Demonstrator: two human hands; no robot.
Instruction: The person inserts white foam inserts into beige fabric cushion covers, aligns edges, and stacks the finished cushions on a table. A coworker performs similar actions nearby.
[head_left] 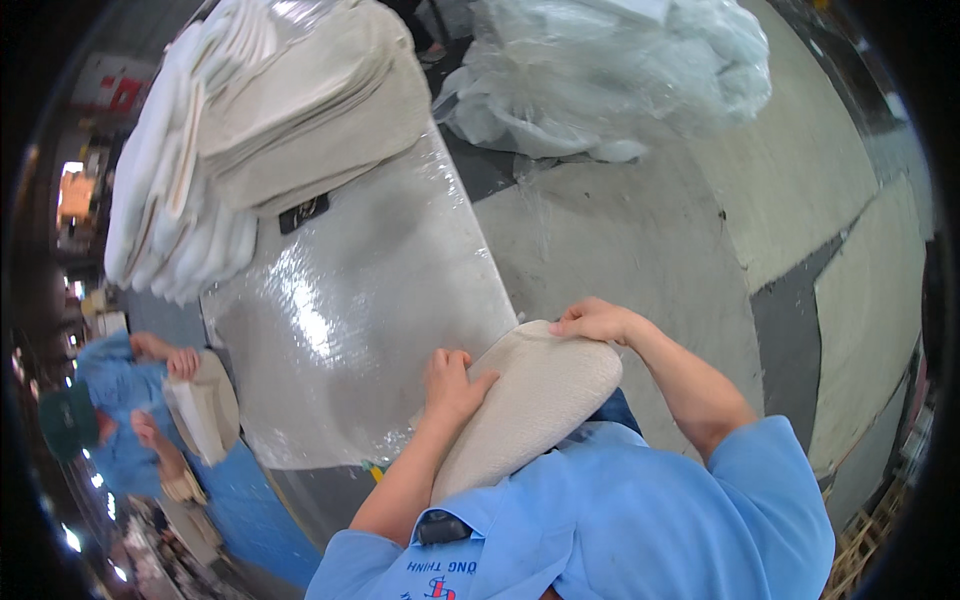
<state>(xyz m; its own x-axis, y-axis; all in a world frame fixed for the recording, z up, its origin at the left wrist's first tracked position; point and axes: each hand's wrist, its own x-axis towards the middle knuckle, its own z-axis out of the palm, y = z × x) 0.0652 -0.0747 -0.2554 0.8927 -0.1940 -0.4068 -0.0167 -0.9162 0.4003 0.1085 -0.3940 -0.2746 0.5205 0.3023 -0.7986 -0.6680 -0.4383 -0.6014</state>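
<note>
A beige fabric cover (545,400), rounded and padded-looking, lies against my front at the table's near corner. My right hand (596,322) pinches its far edge between thumb and fingers. On its left side, my left hand (455,388) has curled fingers, with the thumb resting over the cloth; the grip is partly hidden. Farther off on the table (370,300), a stack of similar beige covers (320,110) is piled in layers. White fluffy padding sheets (165,210) hang down to the left of that stack. A dark phone-like object (304,214) sticks out from beneath it.
Clear plastic wrapping around white padding (620,70) lies at the far right. Flat grey sheets (620,240) cover the floor right of the table. At the left, a co-worker (125,400) in blue and a dark cap holds another beige piece (205,405).
</note>
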